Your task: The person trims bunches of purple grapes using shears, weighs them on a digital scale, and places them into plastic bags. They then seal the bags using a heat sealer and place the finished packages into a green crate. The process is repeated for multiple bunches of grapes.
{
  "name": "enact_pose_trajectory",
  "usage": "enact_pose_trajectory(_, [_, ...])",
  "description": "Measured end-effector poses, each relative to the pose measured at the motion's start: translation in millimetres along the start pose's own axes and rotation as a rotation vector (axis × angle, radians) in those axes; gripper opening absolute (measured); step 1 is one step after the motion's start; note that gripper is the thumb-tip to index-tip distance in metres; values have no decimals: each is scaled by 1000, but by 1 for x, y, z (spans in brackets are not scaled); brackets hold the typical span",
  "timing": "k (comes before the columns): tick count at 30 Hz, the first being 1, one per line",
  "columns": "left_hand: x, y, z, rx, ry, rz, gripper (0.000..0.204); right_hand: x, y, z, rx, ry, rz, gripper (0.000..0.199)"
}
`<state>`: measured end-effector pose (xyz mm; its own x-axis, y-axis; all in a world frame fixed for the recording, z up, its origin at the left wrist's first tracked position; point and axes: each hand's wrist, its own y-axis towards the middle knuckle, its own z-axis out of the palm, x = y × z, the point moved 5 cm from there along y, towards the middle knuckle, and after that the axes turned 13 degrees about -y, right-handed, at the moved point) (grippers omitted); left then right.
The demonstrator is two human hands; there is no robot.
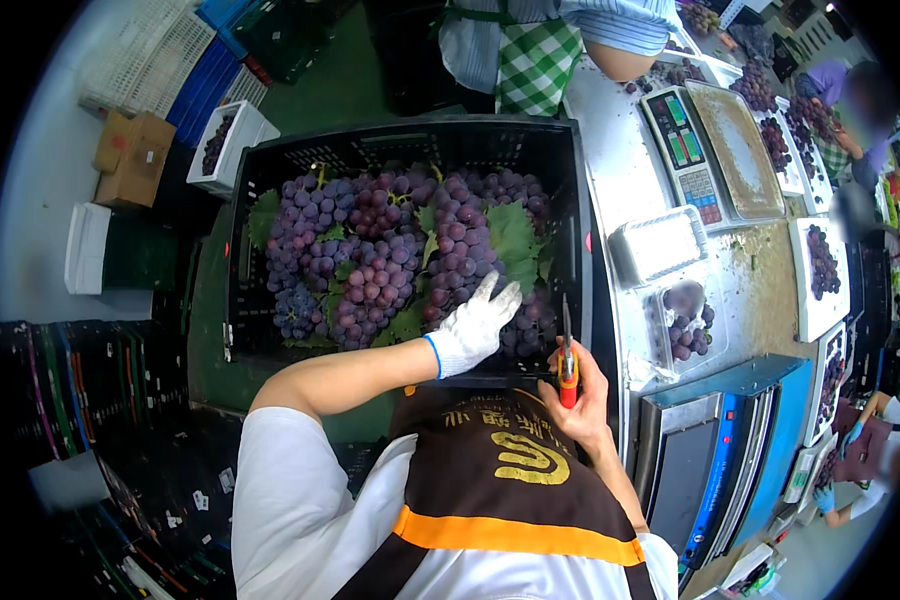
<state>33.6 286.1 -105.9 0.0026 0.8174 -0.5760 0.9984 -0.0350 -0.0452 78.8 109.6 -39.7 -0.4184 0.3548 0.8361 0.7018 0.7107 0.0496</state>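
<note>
— What was the left hand [478, 325] doing over the black crate [410, 135]?

— It wore a white glove and lay spread, fingers wide, on top of the purple grape bunches [390, 250] near the crate's near right corner. It rested on the fruit rather than closing on it, palm down, which looked to me like steadying or feeling out one bunch among the leaves.

— And the right hand [582, 400]?

— Bare, and wrapped around red-handled scissors [567, 355]. The blades pointed up and away from the body, just off the crate's right rim, so the tool was held clear of the grapes and of the gloved hand. I couldn't tell whether the blades were parted.

— Where did the crate sit?

— Right in front of the person, low, beside a long work counter [620, 170] on the right. That kept the fruit within reach of both hands.

— What was on the counter?

— A weighing scale [715, 150], an empty clear punnet [658, 243] and another clear punnet holding grapes [685, 320] — all a short reach from the scissors hand. Another person in a green checked apron [535, 60] stood at the far end of the crate.
</note>
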Motion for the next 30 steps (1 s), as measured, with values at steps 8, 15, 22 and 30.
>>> enact_pose_trajectory(8, [7, 17, 8, 103, 398, 138, 56, 8, 14, -11, -9, 50, -36, 57])
enact_pose_trajectory(15, [-1, 9, 25, 19, 184, 82, 58, -11, -11, -5, -79, 58, -16, 60])
enact_pose_trajectory(22, [-9, 14, 14, -28, 121, 99, 61, -18, -5, -2, -15, 24, 13, 60])
enact_pose_trajectory(30, [-26, 16, -10, 67, 124, 309, 57, -19, -8, -2, -40, 32, 54, 61])
